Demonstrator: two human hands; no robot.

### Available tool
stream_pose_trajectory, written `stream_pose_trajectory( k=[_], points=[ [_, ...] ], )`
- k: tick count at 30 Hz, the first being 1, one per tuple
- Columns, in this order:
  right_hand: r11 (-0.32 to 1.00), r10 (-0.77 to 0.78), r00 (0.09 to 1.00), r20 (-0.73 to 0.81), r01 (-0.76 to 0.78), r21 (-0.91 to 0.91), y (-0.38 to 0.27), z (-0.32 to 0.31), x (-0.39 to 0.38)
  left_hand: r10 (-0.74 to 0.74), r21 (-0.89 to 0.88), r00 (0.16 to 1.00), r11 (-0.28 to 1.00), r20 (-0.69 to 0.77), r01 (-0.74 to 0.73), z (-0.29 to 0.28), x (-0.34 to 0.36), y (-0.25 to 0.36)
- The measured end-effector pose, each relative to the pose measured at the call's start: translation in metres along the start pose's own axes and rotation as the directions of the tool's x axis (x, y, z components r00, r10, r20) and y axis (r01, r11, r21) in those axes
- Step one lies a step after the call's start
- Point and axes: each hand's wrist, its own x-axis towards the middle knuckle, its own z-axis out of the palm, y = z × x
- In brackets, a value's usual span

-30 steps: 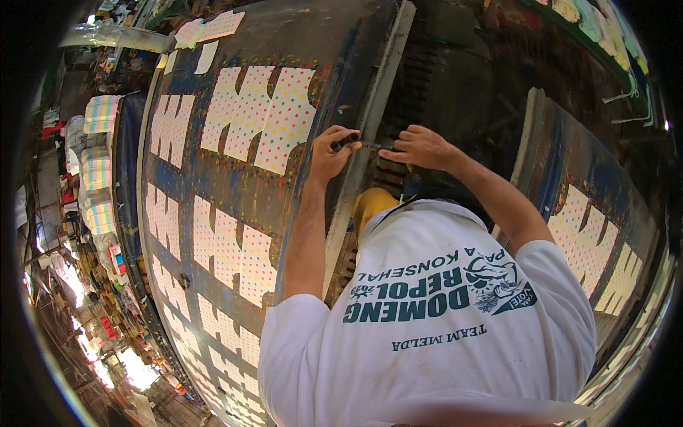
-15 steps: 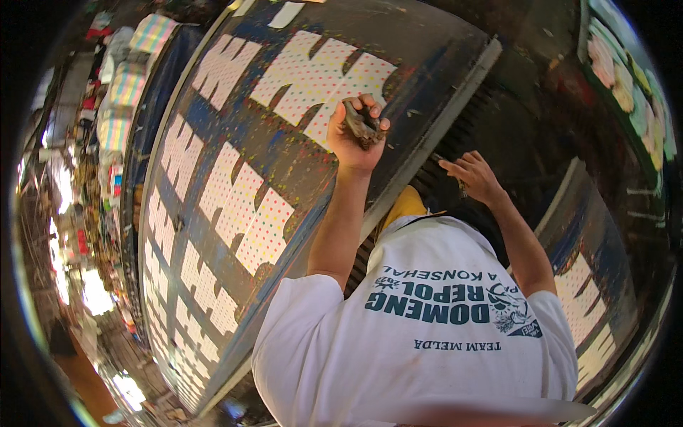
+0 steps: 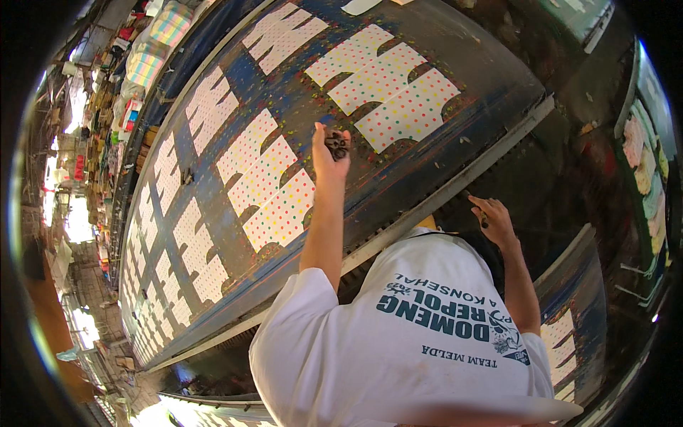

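At twelve o'clock, dark pieces [image 3: 336, 144] are cupped in the left hand [image 3: 329, 160], fingers curled round them, seemingly against spilling; at three, a dark stub [image 3: 484, 223] is gripped by the right hand [image 3: 496, 220], forefinger apart; at one, dotted panels [image 3: 408, 108] are laid flat.

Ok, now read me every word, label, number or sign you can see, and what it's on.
I won't copy out wording, but here's where it stands.
White shirt: green lettering in several lines, mostly readable, upside down, beside a drawing.
Red, white and blue package: too small to read.
Spotted pieces: only coloured dots visible.
Dark thing in the left hand: no lettering visible.
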Motion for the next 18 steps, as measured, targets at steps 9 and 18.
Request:
stream_pose_trajectory(
  k=[9, 18],
  points=[
    [0.637, 0.549, 0.814, -0.188, -0.262, 0.724, -0.04, -0.01, 0.01, 0.243, 0.652, 0.963, 0.75, -0.115, -0.111, -0.044, 0.177, 0.108],
    [0.631, 0.652, 0.728, -0.21, -0.369, 0.682, -0.063, 0.007, 0.008, 0.477, 0.969, 0.87, 0.131, 0.122, -0.208, -0.009, 0.314, 0.154]
  ],
)
